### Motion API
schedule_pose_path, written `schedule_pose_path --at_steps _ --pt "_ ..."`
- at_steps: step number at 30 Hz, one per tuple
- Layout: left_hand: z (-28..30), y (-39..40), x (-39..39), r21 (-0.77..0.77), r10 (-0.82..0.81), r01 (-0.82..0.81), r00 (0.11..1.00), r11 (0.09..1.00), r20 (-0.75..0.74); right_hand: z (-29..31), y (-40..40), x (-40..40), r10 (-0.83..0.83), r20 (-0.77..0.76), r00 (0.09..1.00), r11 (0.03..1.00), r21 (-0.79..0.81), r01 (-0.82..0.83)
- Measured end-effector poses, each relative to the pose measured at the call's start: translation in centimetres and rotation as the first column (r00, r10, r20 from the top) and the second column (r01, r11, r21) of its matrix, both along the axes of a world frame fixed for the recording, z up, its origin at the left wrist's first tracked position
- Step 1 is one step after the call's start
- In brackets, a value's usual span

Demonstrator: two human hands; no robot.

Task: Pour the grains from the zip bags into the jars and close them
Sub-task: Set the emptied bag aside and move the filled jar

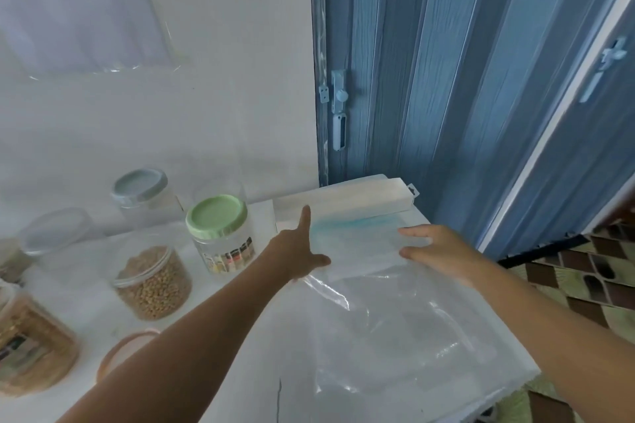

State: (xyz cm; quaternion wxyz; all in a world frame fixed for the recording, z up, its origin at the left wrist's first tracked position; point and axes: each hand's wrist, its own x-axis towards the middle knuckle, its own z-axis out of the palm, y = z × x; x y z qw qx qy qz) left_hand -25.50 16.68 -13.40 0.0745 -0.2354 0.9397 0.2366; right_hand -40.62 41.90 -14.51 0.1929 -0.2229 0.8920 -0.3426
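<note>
Both my hands rest spread on an empty clear zip bag (378,288) that lies flat on the white surface (240,371), its blue-tinted seal strip at the far end, just before a long white box (343,197). My left hand (299,251) lies open, fingers splayed, palm down at the bag's left edge; my right hand (436,251) lies open too, fingers flat on the bag's right part, neither one clenched on anything. To the left stand the jars: an uncovered jar of tan grains (153,282), a green-lidded jar (220,237) just beside it, a grey-lidded jar (144,192) behind, and a filled jar (31,336) at the near left; a loose pinkish lid (118,354) lies near my left forearm. I judge the bag light, limp and slippery, apt to slide or fold; it is best taken by pinching the stiffer seal strip at both corners. The open jar's lid is not yet on.
</note>
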Motion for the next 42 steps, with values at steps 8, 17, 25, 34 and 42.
schedule_pose_path --at_steps 8,17,25,34,42 --pt "2.4 0.6 -3.6 -0.587 0.015 0.057 0.993 0.808 0.116 -0.6 -2.0 -0.3 0.265 -0.334 0.904 0.946 0.271 -0.177" --pt "-2.2 -1.9 -7.4 -0.220 0.025 -0.044 0.996 0.975 -0.091 -2.9 -3.3 -2.0 0.529 -0.181 0.829 0.798 0.438 -0.414" --pt "-1.1 -2.0 -7.8 -0.027 0.167 -0.186 0.927 0.982 -0.335 -3.7 -3.5 -2.5 0.586 -0.090 0.806 0.732 0.485 -0.478" --pt "0.3 -1.9 -7.3 -0.016 0.089 -0.106 0.903 0.994 -0.421 -3.2 -5.6 -4.5 0.561 -0.051 0.826 0.733 0.494 -0.467" --pt "-2.1 -1.8 -6.7 -0.006 0.090 -0.097 0.945 0.995 -0.314 -3.5 -6.0 -6.0 0.428 -0.125 0.895 0.885 0.260 -0.387"
